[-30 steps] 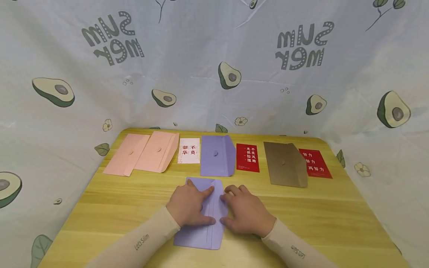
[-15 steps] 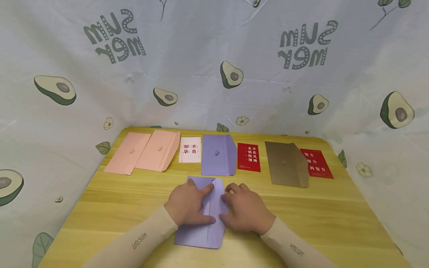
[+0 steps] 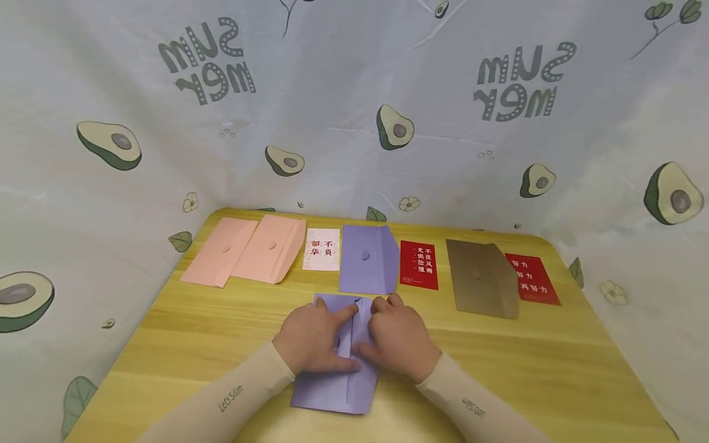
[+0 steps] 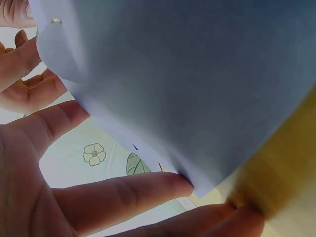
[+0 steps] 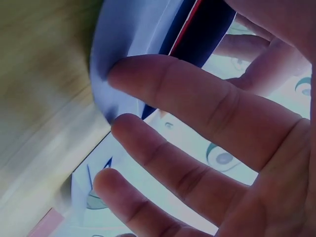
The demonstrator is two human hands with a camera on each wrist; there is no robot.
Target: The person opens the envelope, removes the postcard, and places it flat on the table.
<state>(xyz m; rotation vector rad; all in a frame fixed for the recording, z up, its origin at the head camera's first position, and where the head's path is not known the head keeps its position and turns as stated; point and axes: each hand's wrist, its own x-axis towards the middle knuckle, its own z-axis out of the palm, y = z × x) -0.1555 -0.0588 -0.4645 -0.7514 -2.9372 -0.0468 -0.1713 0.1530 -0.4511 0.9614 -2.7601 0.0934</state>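
Note:
A purple envelope [image 3: 327, 391] lies near the front of the table, its flap [image 3: 362, 387] unfolded to the right. My left hand [image 3: 311, 338] rests on the envelope's body, fingers and thumb spread towards the mouth. My right hand [image 3: 401, 338] touches the flap: in the right wrist view its index fingertip [image 5: 116, 76] presses near the flap's edge, the other fingers fairly straight. In the same view the mouth [image 5: 185, 34] gapes dark, with a thin red edge showing inside. Part of the flap is hidden under the right hand in the head view.
Along the back lie two pink envelopes [image 3: 221, 252], a white card [image 3: 321, 261], another purple envelope [image 3: 362, 271], a red card [image 3: 418, 277] and a brown envelope [image 3: 476, 289]. That brown envelope overlaps a second red card [image 3: 540, 295]. A printed curtain [image 3: 332, 92] hangs behind the table.
My right hand has moved left, from the flap's outer edge onto the flap. The envelope's mouth now gapes near its far end. My left hand stays on the body; the view has shifted slightly.

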